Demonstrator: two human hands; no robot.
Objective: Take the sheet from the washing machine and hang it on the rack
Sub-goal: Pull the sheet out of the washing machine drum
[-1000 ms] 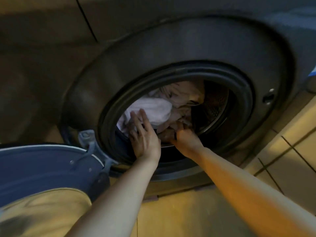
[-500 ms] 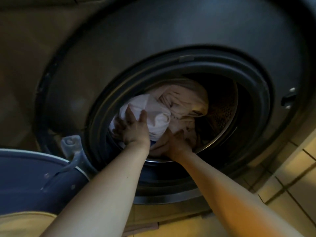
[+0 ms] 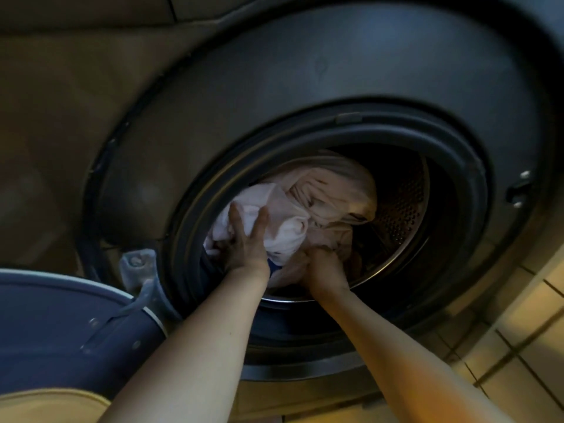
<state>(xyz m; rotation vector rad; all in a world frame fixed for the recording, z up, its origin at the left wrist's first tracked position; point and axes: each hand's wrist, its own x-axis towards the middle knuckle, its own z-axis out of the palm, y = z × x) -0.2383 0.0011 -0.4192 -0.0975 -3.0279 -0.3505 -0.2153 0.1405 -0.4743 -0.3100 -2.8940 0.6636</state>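
Note:
A crumpled pale sheet (image 3: 323, 196) fills the left half of the drum of the dark front-loading washing machine (image 3: 335, 71). My left hand (image 3: 244, 242) lies on the sheet's white left part with its fingers spread and pressed into the cloth. Lower down, at the drum's front rim, my right hand (image 3: 323, 267) has its fingers curled into the sheet's bottom folds. Both forearms reach in through the round opening. The rack is not in view.
The open blue machine door (image 3: 61, 325) hangs at the lower left, with its hinge (image 3: 137, 264) by the opening. The perforated steel drum wall (image 3: 403, 215) shows at the right. Tiled floor (image 3: 525, 331) runs along the lower right.
The camera has come closer to the opening. Both hands have gone deeper into the drum; the right hand's fingers have curled into the cloth, and the sheet has bunched toward the opening.

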